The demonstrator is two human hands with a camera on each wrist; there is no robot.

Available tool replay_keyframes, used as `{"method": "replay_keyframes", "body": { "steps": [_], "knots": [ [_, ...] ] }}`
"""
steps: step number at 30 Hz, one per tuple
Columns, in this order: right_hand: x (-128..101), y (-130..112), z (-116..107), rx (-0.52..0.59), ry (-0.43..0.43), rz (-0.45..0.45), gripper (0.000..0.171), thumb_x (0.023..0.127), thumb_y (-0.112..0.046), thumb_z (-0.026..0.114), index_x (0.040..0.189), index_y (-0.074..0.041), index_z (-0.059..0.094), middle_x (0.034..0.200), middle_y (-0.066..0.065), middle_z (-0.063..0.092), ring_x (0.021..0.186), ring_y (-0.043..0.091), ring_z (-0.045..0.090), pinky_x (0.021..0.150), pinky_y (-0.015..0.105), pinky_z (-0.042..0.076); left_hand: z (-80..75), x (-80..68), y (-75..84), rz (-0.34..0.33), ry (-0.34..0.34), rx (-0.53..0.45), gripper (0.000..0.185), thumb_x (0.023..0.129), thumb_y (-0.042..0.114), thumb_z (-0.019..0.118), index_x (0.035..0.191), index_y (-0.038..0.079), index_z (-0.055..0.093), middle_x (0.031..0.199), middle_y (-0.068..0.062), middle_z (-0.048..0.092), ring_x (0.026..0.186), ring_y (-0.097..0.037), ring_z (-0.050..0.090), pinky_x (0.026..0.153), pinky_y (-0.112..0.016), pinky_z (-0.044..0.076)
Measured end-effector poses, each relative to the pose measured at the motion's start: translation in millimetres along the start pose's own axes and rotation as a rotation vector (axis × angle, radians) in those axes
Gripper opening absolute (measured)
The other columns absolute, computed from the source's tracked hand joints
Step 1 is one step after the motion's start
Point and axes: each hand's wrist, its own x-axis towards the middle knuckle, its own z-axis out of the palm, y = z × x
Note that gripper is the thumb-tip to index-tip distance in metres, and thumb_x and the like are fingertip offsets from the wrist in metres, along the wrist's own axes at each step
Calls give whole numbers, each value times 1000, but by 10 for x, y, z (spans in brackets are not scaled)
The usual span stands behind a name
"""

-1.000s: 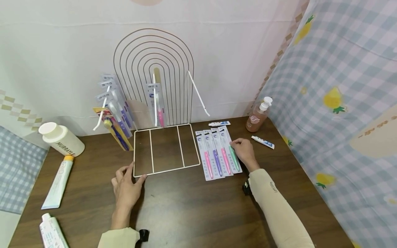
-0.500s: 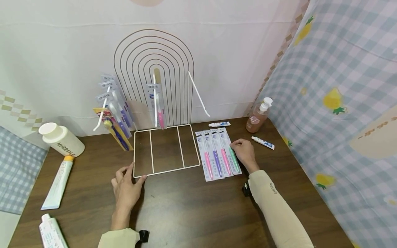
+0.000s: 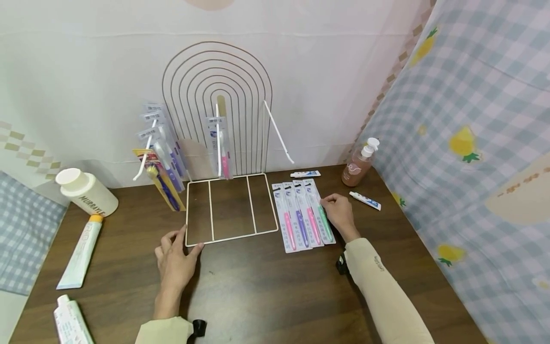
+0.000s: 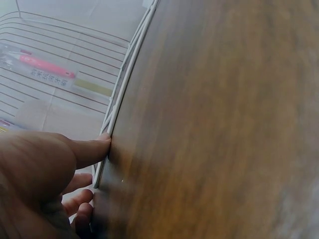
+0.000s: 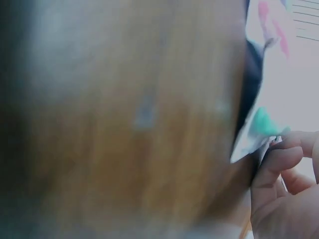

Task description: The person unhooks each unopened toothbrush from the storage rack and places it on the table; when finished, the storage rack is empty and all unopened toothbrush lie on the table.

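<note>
In the head view, the left hand (image 3: 176,262) grips the front left corner of the white wire rack (image 3: 232,238), index finger at the side bar and thumb on the front bar. The right hand (image 3: 339,213) pinches the right edge of the green toothbrush pack (image 3: 325,223), the rightmost of four lying side by side on the desk (image 3: 253,296). At the row's other end, the left pink toothbrush pack (image 3: 290,230) lies just beside the rack's front right corner, leaving only a sliver of room. Nearer the person, the desk spreads broadly between the left sleeve (image 3: 165,330) and the right sleeve (image 3: 382,286). Room is tighter to the right hand's outer side: a small toothpaste tube (image 3: 365,200) lies near it, and a pump bottle (image 3: 355,168) stands farther back. The right hook (image 3: 280,134) juts forward from the rack's upright part. In the left wrist view, the thumb touches the front rail while other fingers curl past the corner. In the right wrist view, fingertips meet the pack's edge beside its green patch; blur hides the exact contact.
</note>
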Motion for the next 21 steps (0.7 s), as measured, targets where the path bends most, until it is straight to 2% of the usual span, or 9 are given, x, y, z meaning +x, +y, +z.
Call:
{"method": "replay_keyframes", "body": {
  "steps": [4,9,11,14,16,18,21],
  "knots": [
    [-3,-73,23,25,38,-14,30,114,-27,65,123,-2,79,115,19,79,98,27,69,84,34,50,4,-8,7,-6,-10,1,76,114,29,71,178,5,37,172,-29,32,139,-52,30,111,-66,34],
    [24,-321,144,58,59,-95,28,113,-23,67,124,-2,81,117,21,81,100,31,71,88,39,54,12,-2,9,1,-4,-7,77,113,28,72,177,5,37,172,-29,33,139,-53,29,112,-66,33],
    [136,-397,259,96,47,-173,26,110,-25,72,123,-5,83,111,17,82,96,28,71,86,39,55,9,3,14,4,3,-9,76,113,27,73,177,4,38,171,-29,34,139,-52,29,111,-67,33],
    [346,-549,461,160,-17,-301,26,106,-30,80,120,-10,86,102,8,83,91,23,71,84,39,58,-6,7,24,-1,-3,-11,76,114,27,72,177,4,37,172,-29,33,139,-52,29,112,-66,32],
    [541,-608,657,199,-51,-426,29,104,-42,84,117,-16,88,95,-3,81,86,14,69,79,31,56,-14,5,25,-5,-6,-10,75,114,27,71,178,5,37,172,-29,33,140,-52,29,112,-66,32],
    [462,-937,696,189,-120,-459,35,105,-43,82,125,-15,87,105,-1,82,95,14,71,86,31,59,-16,1,22,-6,-6,-10,75,114,27,71,178,5,37,173,-29,32,140,-52,28,112,-66,32],
    [204,-1487,690,206,-221,-512,45,108,-39,80,142,-9,79,120,9,79,94,22,72,83,34,60,-4,-4,10,-1,4,-19,76,113,26,73,177,4,38,172,-29,33,140,-52,29,112,-66,32]
  ]
}}
